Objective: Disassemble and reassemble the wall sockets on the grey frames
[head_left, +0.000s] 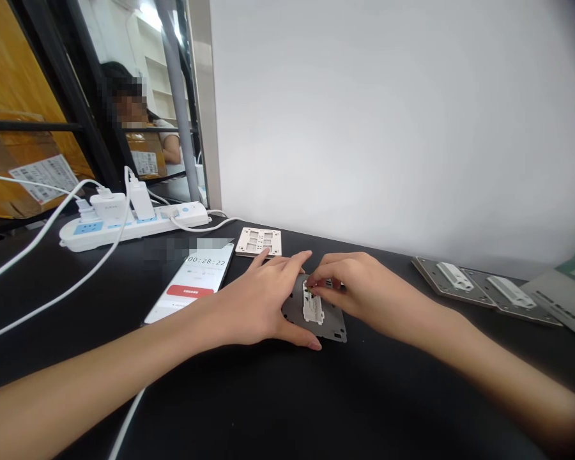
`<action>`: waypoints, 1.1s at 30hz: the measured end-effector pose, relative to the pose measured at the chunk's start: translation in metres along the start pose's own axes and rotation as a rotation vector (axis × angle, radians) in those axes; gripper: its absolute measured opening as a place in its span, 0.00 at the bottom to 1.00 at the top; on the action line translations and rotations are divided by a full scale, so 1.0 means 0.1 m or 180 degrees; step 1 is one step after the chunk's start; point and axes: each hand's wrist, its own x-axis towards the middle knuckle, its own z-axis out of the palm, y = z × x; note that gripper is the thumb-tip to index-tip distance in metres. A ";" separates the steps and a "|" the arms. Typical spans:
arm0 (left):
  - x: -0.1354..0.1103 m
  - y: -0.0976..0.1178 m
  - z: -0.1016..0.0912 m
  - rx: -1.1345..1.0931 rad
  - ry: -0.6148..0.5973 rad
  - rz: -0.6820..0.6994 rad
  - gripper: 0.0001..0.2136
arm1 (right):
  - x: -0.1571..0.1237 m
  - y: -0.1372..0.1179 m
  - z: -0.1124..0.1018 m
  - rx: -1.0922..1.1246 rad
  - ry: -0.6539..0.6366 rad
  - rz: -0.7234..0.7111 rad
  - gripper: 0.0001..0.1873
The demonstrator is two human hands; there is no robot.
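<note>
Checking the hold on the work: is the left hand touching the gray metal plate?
Touching. The head view shows the left hand with its thumb over the edge of the gray metal plate.

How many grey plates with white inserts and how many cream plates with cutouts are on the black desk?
Grey metal plates with white inserts: 3
Cream plate with cutouts: 1
Total: 4
</note>
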 end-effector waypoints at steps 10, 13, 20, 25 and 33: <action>-0.02 0.03 0.00 0.0076 -0.0032 -0.0055 0.50 | -0.05 -0.02 0.03 0.0071 0.0097 -0.0012 0.10; -0.02 0.02 0.01 0.0074 -0.0006 -0.0018 0.49 | -0.05 -0.02 0.03 0.0116 0.0049 0.0006 0.10; 0.00 -0.04 0.04 0.0037 0.0139 0.0172 0.46 | -0.02 -0.01 0.04 0.0191 0.0063 0.0180 0.07; -0.01 -0.02 0.04 0.0047 0.0119 0.0179 0.46 | -0.02 -0.01 0.07 0.0199 0.0117 0.0235 0.11; -0.03 0.00 0.03 0.0293 0.0036 0.0250 0.48 | 0.00 -0.03 0.10 0.0412 0.0146 0.0427 0.06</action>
